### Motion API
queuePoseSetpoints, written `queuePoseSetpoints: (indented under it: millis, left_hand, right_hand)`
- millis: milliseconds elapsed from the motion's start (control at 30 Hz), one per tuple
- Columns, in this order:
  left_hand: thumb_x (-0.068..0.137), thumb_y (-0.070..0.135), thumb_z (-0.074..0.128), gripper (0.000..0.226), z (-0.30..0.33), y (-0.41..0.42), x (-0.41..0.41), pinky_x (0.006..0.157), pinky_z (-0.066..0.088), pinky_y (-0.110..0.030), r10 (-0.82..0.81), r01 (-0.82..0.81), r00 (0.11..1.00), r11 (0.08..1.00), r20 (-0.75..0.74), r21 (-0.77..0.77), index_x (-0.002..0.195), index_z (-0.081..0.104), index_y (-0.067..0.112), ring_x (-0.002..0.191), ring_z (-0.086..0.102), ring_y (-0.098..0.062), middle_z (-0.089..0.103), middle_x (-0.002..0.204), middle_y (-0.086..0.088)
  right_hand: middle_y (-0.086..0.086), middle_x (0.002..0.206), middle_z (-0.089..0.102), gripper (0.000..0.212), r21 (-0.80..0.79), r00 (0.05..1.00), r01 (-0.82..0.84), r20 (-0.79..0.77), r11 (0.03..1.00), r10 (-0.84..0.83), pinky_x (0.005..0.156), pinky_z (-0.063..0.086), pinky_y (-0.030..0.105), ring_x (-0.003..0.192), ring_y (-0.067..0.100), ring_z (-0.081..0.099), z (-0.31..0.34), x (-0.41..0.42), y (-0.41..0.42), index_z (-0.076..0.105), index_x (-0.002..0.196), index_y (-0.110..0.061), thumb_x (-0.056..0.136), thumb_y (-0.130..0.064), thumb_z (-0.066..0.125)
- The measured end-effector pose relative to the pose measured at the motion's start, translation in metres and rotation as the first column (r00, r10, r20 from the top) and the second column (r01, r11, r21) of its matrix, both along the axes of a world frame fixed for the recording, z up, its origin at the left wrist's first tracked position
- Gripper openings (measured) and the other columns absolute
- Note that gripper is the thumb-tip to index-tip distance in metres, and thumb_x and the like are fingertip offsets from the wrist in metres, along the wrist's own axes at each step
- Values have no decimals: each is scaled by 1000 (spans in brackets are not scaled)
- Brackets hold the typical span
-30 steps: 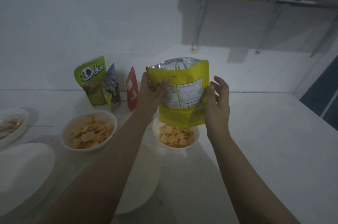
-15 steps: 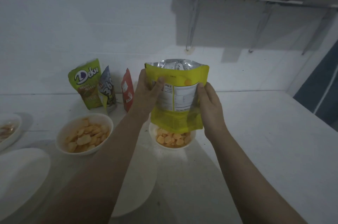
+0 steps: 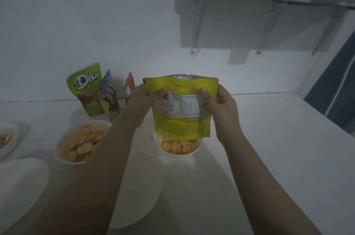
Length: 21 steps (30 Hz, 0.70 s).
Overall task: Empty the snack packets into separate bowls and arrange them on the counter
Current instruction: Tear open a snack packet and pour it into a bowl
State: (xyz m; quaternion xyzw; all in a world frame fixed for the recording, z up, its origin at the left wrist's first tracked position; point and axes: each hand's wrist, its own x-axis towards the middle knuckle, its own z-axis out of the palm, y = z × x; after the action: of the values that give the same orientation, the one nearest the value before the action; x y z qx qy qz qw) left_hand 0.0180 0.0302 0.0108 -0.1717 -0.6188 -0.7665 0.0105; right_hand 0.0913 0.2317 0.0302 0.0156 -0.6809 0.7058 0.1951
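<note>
A yellow snack packet hangs upside down over a small white bowl that holds orange snack pieces. My left hand grips its left side and my right hand grips its right side, thumbs on the printed label. To the left a larger white bowl holds pale crackers. Three more packets stand against the wall: a green Deku packet, a grey packet and a red packet.
At the left edge a white bowl holds some snacks. A white plate lies at the lower left and another white dish sits between my arms. The white counter runs right toward a dark doorway.
My right hand has closed onto the packet's right side, after hovering open beside it. The packet's open silver end now faces less toward the camera.
</note>
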Motion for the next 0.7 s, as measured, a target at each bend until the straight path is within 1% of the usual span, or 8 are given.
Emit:
queuePoseSetpoints:
  millis: [100, 200, 267, 333, 400, 500, 633, 700]
  left_hand:
    - [77, 31, 72, 26, 3, 2, 2, 93, 53, -46, -27, 27, 1000, 999, -11, -22, 100, 74, 18, 105, 67, -28, 72, 109, -10]
    - [73, 31, 76, 28, 2, 5, 4, 89, 56, -42, -99, 99, 995, 995, 10, -30, 99, 75, 21, 103, 68, -27, 73, 107, -9]
    - [75, 30, 78, 28, 1, 7, 3, 87, 56, -39, -49, 49, 999, 998, 14, -50, 96, 74, 12, 100, 69, -25, 75, 102, -6]
    - [77, 28, 72, 25, 2, 8, 3, 85, 54, -36, -3, 3, 1000, 998, 2, -65, 95, 73, 12, 99, 70, -21, 76, 99, -2]
    - [76, 29, 69, 22, 1, 7, 5, 84, 54, -33, -31, 31, 1000, 996, 3, -81, 94, 74, 19, 100, 70, -20, 75, 101, -1]
    - [70, 32, 73, 27, -11, 4, 10, 86, 56, -31, -181, 194, 980, 960, 81, -204, 96, 75, 27, 103, 69, -19, 74, 108, -1]
    - [73, 25, 70, 29, -33, 8, 17, 79, 54, -20, -138, 163, 983, 960, 123, -225, 102, 70, 23, 97, 70, -8, 75, 101, 9]
    - [73, 22, 71, 32, -38, 5, 16, 80, 57, -23, -145, 178, 978, 955, 151, -236, 105, 69, 25, 99, 70, -11, 75, 103, 8]
  right_hand:
    - [9, 95, 76, 23, -28, 998, -15, 61, 1000, 17, 72, 58, 31, 87, 21, 73, 4, -4, 0, 72, 101, -4, 89, -24, 69]
    - [9, 89, 76, 17, -48, 998, 37, 44, 998, -35, 69, 60, 32, 78, 18, 72, 6, -5, -3, 74, 93, -5, 89, -21, 69]
    - [11, 84, 76, 14, -85, 996, 84, 39, 993, -81, 71, 59, 39, 76, 22, 72, 4, -5, -4, 75, 87, -8, 89, -21, 69]
    - [12, 81, 75, 14, -125, 992, 122, 29, 985, -120, 72, 59, 43, 75, 26, 71, 2, -5, -7, 76, 84, -9, 90, -21, 69]
    - [7, 76, 75, 15, -166, 988, 156, 18, 974, -155, 69, 59, 40, 71, 22, 70, 2, -4, -8, 75, 81, -10, 90, -20, 68]
    - [1, 72, 74, 16, -287, 984, 170, 5, 943, -176, 61, 58, 29, 67, 16, 70, 8, -4, -4, 72, 80, -9, 92, -17, 66]
    - [4, 75, 74, 15, -250, 985, 158, -24, 955, -170, 63, 57, 29, 69, 18, 69, 9, -5, -6, 74, 80, -10, 91, -18, 67]
    - [5, 76, 74, 15, -277, 984, 164, -23, 947, -177, 65, 58, 31, 70, 20, 70, 7, -6, -6, 73, 80, -9, 91, -19, 68]
